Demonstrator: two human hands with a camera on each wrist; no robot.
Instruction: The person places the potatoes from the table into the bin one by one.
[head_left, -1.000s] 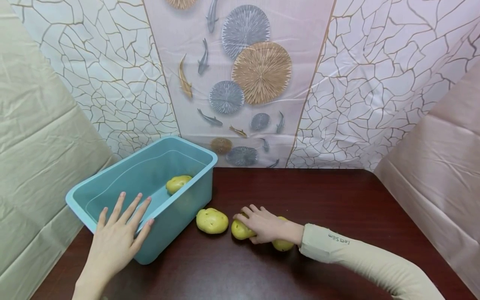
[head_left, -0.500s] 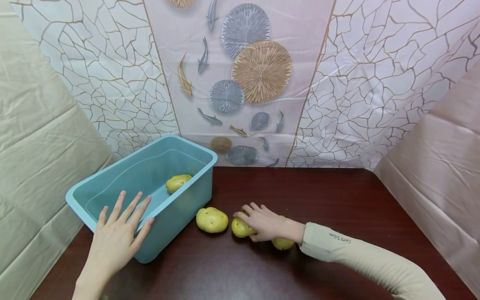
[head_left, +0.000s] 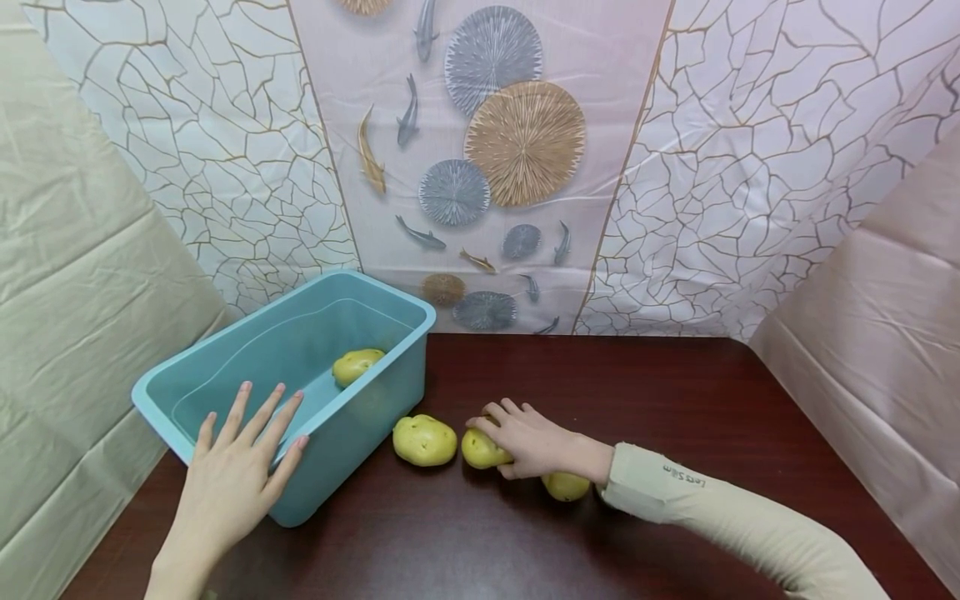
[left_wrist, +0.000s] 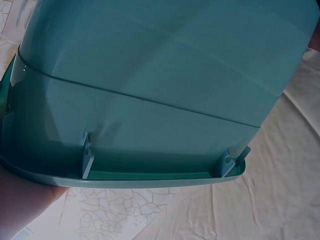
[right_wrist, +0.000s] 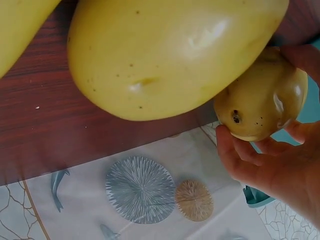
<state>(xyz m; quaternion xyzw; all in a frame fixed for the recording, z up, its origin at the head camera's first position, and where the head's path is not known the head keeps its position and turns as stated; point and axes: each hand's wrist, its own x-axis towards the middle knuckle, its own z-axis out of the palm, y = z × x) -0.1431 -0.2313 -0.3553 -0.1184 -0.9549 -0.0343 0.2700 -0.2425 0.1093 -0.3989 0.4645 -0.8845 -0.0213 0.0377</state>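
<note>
My right hand (head_left: 497, 442) grips a small yellow potato (head_left: 480, 451) on the dark wooden table (head_left: 675, 400). In the right wrist view its fingers (right_wrist: 250, 165) curl round that potato (right_wrist: 262, 100). A second potato (head_left: 424, 440) lies free just left of it, beside the teal plastic tub (head_left: 360, 408). A third potato (head_left: 566, 485) sits under my right wrist and looms large in the right wrist view (right_wrist: 170, 55). Another potato (head_left: 357, 365) lies inside the tub. My left hand (head_left: 251, 433) rests flat, fingers straight, on the tub's near rim.
The tub's outer wall (left_wrist: 150, 100) fills the left wrist view. Patterned sheets hang behind the table (head_left: 487, 167), and plain sheets hang at both sides. Bare tabletop stretches to the right of my right arm.
My right hand and the potato it grips have shifted slightly away from me. The left hand and the tub have not moved.
</note>
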